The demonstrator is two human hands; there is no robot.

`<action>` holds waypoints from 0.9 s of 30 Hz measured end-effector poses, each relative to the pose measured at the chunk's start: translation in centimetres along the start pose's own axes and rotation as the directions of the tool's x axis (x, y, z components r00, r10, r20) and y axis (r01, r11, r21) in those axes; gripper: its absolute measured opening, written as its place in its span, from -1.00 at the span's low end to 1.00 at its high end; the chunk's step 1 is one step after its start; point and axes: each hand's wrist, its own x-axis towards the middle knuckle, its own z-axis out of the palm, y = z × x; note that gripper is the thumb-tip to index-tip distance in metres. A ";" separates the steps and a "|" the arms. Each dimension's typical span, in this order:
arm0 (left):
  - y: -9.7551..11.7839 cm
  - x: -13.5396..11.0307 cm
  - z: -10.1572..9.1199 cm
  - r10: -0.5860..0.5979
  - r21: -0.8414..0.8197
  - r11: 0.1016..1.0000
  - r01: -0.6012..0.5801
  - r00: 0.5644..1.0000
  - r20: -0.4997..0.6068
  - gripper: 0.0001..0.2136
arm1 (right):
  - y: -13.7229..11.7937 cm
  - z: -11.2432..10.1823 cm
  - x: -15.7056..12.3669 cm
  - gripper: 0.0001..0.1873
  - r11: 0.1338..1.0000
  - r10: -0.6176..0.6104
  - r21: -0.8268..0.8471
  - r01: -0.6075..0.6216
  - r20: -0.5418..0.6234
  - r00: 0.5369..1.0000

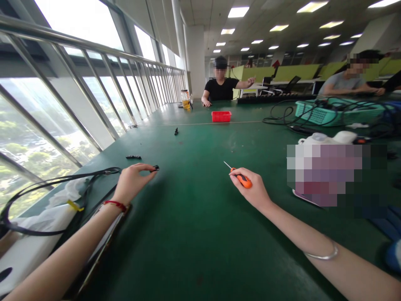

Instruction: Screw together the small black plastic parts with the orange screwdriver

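Note:
Between the thumb and fingertips of my left hand (134, 179) is a small black part (155, 168), held just above the green table (194, 234); its exact kind is too small to make out. My right hand (252, 188) grips a screwdriver (243, 179) with an orange and black handle, its thin metal shaft pointing up and to the left. The two hands are well apart. Beyond my left hand lies a short black piece (133, 157), and another small black piece (176, 131) rests farther back.
A red bin (221, 116) stands toward the far end, before a person (221, 88). At right are a teal basket (326, 113) of black cables and a blurred pinkish object (322, 171). Black cable (62, 179) loops at left beside a metal railing (94, 71).

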 end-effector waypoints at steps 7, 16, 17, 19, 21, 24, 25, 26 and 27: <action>-6.2 -1.9 -1.7 -0.038 0.140 0.990 0.027 0.996 0.075 -0.74 | -0.2 0.0 0.0 -0.87 1.000 -0.014 -0.004 0.014 0.017 1.000; -7.3 -2.5 -3.1 -0.075 0.067 0.994 0.081 0.993 -0.090 -0.70 | -0.2 0.2 -0.1 -0.88 1.000 0.000 0.008 0.000 0.079 0.997; -7.2 -2.4 -2.9 -0.061 0.053 0.996 0.065 0.995 -0.079 -0.69 | -0.2 0.2 -0.1 -0.88 1.000 0.000 0.007 -0.001 0.085 0.996; -6.8 -2.1 -2.5 -0.030 0.027 0.999 0.031 0.998 -0.059 -0.67 | -0.2 0.2 -0.1 -0.88 1.000 -0.004 0.006 0.004 0.091 0.996; -6.5 -1.8 -2.2 -0.019 0.007 1.000 0.019 0.999 -0.042 -0.62 | -0.2 0.2 0.0 -0.88 1.000 -0.008 0.007 0.008 0.095 0.995; -6.4 -1.5 -1.9 -0.022 -0.018 1.000 0.022 1.000 -0.013 -0.59 | -0.1 0.3 0.0 -0.89 1.000 -0.007 0.008 0.007 0.102 0.995; -6.5 -1.5 -1.9 -0.023 -0.022 0.999 0.023 1.000 -0.005 -0.59 | -0.2 0.3 0.0 -0.89 1.000 -0.006 0.008 0.005 0.106 0.994; -6.7 -1.4 -1.8 -0.024 -0.025 0.999 0.024 1.000 0.003 -0.59 | -0.2 0.3 0.0 -0.89 1.000 -0.006 0.007 0.005 0.109 0.994; -6.9 -1.4 -1.7 -0.024 -0.026 0.999 0.025 1.000 0.013 -0.59 | -0.2 0.3 0.0 -0.89 1.000 -0.007 0.006 0.006 0.113 0.994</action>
